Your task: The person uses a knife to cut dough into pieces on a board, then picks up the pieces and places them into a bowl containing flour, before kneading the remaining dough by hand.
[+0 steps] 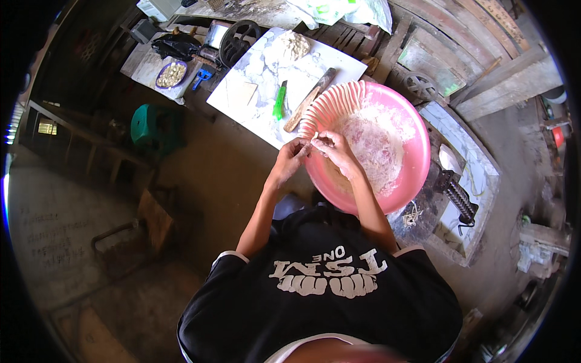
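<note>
Dirt floor [230, 175] under me, green plastic stool [149, 125] off left, rough wooden planks [484, 78] right, daylight pretty bright.

Pink basin [417, 158], white-and-pink ribbed strips [330, 106], marbled white slab [266, 78], green stool [148, 124], green cutter [279, 100]

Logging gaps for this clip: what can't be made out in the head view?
- What the left hand and right hand pinch between them: too small, covered by the fingertips.
- The basin's near rim: hidden by the right forearm.
- Contents of the small bowl on the far board: too small to identify.
- The dark roller tool at right: details lost to fisheye bending.
- The outer edges: black lens rim cuts them off.
</note>
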Demonstrator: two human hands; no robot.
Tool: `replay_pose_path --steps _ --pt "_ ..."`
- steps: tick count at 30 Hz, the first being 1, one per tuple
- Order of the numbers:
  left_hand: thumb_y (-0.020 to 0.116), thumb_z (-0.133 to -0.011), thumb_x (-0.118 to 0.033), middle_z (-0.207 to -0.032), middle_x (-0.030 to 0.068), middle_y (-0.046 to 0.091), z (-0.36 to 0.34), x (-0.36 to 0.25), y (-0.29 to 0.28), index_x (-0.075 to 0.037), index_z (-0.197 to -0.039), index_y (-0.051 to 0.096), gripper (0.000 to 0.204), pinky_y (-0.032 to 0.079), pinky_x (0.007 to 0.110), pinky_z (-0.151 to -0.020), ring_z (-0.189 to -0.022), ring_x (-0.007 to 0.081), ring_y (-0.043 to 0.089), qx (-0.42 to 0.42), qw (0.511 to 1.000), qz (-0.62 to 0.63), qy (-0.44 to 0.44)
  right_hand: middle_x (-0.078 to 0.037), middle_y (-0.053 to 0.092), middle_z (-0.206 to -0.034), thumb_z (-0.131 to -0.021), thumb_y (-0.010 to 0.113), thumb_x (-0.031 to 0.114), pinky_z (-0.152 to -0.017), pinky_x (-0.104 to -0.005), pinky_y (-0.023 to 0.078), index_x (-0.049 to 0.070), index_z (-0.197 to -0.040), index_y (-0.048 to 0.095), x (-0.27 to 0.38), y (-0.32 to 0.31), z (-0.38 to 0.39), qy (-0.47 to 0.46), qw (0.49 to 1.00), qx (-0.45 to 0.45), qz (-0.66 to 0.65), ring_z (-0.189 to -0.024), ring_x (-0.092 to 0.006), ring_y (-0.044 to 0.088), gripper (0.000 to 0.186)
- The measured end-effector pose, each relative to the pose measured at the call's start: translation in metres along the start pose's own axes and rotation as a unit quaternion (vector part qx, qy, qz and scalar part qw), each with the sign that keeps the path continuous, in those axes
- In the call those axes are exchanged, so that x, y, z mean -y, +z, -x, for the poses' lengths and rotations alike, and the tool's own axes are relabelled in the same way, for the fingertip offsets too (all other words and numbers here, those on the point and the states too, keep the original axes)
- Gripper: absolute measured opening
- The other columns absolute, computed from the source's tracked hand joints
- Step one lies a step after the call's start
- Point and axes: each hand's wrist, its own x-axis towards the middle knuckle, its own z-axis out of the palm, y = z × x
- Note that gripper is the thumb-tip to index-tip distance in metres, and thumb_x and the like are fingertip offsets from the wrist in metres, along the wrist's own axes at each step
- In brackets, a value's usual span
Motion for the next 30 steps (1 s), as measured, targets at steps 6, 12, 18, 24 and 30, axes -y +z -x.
replay_pose_path --steps 6,12,18,24,30 --pt "0.054 -0.081 -0.022 -0.065 -0.0030 0.049 0.007 0.010 -0.006 -0.003 -0.085 0.057 0.020 0.031 0.017 -0.049 -0.055 0.0033 0.039 0.010 1.000 -0.021 -0.018 0.003 0.049 -0.065 -0.080 0.055 0.009 -0.044 -0.0152 0.032 0.003 -0.084 0.054 -0.004 0.005 0.009 0.042 0.997 -0.054 -0.047 -0.052 -0.0020 0.042 0.008" --pt "0.056 -0.080 -0.021 -0.064 -0.0020 0.051 -0.004 0.031 -0.005 -0.002 -0.085 0.056 0.020 0.031 0.018 -0.048 -0.053 0.0041 0.039 -0.021 0.996 0.051 -0.064 0.001 0.051 -0.063 -0.079 0.056 0.010 -0.042 -0.0163 0.032 0.002 -0.082 0.055 -0.024 0.000 0.008 0.044 0.990 -0.118 -0.065 -0.051 -0.0027 0.043 0.008" --pt "0.053 -0.080 -0.013 -0.066 0.0013 0.054 -0.027 0.043 0.004 0.000 -0.093 0.052 0.018 0.033 0.018 -0.047 -0.052 0.0042 0.040 -0.098 0.993 0.062 -0.003 -0.001 0.050 -0.059 -0.080 0.054 0.009 -0.038 -0.0167 0.030 0.002 -0.086 0.052 -0.025 -0.002 0.003 0.015 0.980 -0.185 -0.071 -0.046 -0.0033 0.041 0.009" --pt "0.051 -0.081 -0.010 -0.066 0.0029 0.054 -0.035 0.046 0.008 0.001 -0.096 0.050 0.018 0.033 0.020 -0.046 -0.052 0.0051 0.041 -0.152 0.981 0.109 0.060 -0.002 0.051 -0.059 -0.081 0.054 0.011 -0.038 -0.0169 0.031 0.002 -0.089 0.051 -0.032 0.003 -0.005 0.011 0.970 -0.220 -0.105 -0.044 -0.0042 0.041 0.012" --pt "0.048 -0.084 -0.026 -0.064 0.0036 0.052 -0.032 0.058 0.001 0.002 -0.090 0.050 0.028 0.034 0.020 -0.047 -0.052 0.0068 0.042 -0.163 0.979 0.124 -0.024 -0.001 0.052 -0.062 -0.081 0.053 0.010 -0.040 -0.0168 0.032 0.003 -0.087 0.052 -0.028 0.012 -0.003 0.031 0.972 -0.203 -0.111 -0.048 -0.0045 0.044 0.009"
